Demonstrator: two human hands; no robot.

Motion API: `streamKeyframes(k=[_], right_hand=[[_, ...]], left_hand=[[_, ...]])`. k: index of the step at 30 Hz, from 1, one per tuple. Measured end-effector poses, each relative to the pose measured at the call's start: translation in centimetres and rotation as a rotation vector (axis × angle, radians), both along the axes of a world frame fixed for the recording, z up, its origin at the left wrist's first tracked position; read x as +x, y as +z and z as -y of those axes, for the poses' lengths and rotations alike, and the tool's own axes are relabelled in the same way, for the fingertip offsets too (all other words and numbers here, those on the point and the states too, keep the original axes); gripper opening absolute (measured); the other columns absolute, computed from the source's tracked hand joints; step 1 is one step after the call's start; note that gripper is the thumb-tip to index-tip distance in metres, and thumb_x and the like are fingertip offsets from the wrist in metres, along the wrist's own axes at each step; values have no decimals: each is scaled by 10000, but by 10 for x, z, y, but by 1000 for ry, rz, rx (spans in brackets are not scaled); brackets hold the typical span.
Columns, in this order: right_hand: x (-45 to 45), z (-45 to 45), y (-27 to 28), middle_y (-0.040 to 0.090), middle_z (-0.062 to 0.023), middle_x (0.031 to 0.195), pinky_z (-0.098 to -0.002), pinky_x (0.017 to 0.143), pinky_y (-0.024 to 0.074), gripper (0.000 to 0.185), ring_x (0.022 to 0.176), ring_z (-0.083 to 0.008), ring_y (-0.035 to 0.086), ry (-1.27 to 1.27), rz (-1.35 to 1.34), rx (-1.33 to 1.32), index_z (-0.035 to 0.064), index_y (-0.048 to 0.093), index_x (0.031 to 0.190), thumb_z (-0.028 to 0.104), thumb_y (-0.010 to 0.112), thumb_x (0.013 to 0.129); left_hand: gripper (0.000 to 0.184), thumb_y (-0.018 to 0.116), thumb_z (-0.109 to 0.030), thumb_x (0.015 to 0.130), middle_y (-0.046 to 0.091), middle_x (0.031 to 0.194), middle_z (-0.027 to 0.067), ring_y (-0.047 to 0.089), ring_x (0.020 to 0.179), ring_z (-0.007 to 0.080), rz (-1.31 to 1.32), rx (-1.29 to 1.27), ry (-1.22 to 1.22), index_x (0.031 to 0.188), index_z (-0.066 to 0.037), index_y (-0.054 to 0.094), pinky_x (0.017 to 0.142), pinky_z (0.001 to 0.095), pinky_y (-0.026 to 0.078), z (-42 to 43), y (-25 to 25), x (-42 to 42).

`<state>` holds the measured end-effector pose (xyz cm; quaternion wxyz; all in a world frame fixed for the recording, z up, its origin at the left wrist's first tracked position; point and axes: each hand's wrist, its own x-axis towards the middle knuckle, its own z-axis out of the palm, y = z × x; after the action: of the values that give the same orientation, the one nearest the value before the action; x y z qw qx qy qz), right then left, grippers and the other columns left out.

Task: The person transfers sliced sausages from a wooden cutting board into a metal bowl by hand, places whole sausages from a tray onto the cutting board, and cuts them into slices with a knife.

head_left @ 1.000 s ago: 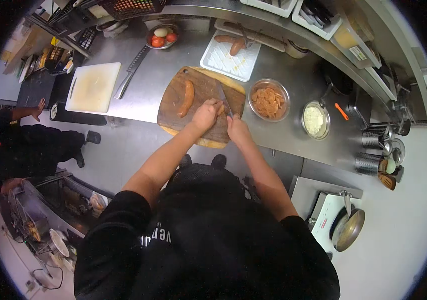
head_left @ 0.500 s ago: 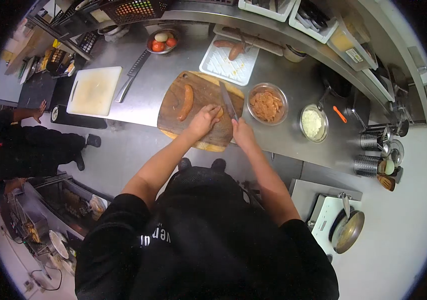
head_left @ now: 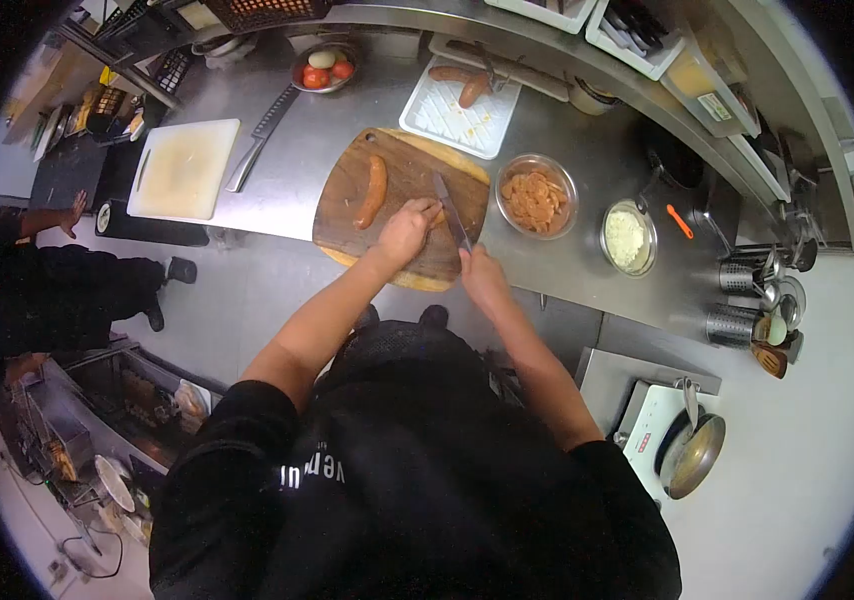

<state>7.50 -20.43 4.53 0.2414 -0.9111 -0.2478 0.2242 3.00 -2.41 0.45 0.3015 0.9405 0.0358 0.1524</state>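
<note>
My left hand (head_left: 408,231) rests on the wooden cutting board (head_left: 342,190), its fingers closed on a piece of sausage (head_left: 438,215) that they mostly cover. In my right hand (head_left: 485,276) is the handle of a kitchen knife (head_left: 453,212). Its blade lies just right of my left fingertips, pointing away from me, beside the piece. A whole sausage (head_left: 373,192) lies on the board to the left. Right of the board stands a glass bowl of sliced sausage (head_left: 537,198).
Behind the board, a white tray (head_left: 427,118) holds sausages and tongs. A bowl of white crumbly food (head_left: 627,238) and an orange-handled tool (head_left: 680,222) are at right. Leftward lie a long knife (head_left: 265,138) and a white cutting board (head_left: 177,170). Another person (head_left: 57,290) stands far left.
The knife has moved slightly toward me along the board, and its blade sits closer to my left fingers. My left hand keeps its place on the board. The whole view has shifted slightly.
</note>
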Motion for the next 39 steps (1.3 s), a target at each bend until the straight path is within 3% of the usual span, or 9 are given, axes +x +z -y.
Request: streamKeyframes(k=[5,8,13,21,29,33,36,39], right_hand=[[11,-26,-28,595,-317,744,-565,663,445,359,745,-501,579,1,31,119,-50,490,917,301,425,951],[-12,-2,-22,590,-325,740,-568,660,441,358,747,-501,579,-31,12,53,-47,490,913,304,430,950],[3,-2,-28,594,-328,749,-564,668,449,372,753,-501,583,-15,40,84,-43,488,918,321,421,954],[1,4,4,596,-328,767,-563,682,453,368,764,-499,584,6,4,28,-40,482,943,320,405,960],[-12,11,12,602,-317,761,-561,683,457,376,754,-498,587,10,-8,2,-50,478,949,318,404,960],[-2,-11,-7,601,-313,747,-556,677,460,366,753,-500,585,10,-3,38,-53,476,945,308,416,955],[5,-31,-24,599,-312,743,-552,672,461,353,749,-500,583,4,9,99,-48,477,940,301,422,953],[-14,-16,-28,597,-315,754,-552,671,457,336,754,-499,582,-45,-11,86,-35,483,934,295,423,953]], left_hand=[[330,546,-40,805,589,1114,202,559,1015,372,-33,3,-15,1124,23,597,866,395,472,1,2,-2],[307,541,-37,779,591,1108,153,552,1031,325,-7,3,32,1079,-5,601,863,384,478,3,1,-1],[365,582,-46,796,586,1123,200,549,1043,364,-18,-17,38,1155,18,583,891,390,460,4,-1,-3],[411,608,-36,783,581,1149,180,552,1044,361,24,-30,12,1190,4,562,893,395,462,1,-5,-14],[385,515,-45,819,560,1196,141,532,1083,318,-124,14,8,1201,-11,555,912,378,461,1,6,-11],[380,579,-53,804,582,1151,172,560,1016,360,-16,43,14,1181,-9,571,862,396,479,0,-5,-9],[369,460,-69,830,555,1203,136,531,1091,312,-109,48,7,1179,-6,562,906,375,463,2,-1,-12],[362,563,-50,805,599,1098,171,564,1004,356,-21,50,34,1164,-2,581,850,394,481,1,-1,-11]])
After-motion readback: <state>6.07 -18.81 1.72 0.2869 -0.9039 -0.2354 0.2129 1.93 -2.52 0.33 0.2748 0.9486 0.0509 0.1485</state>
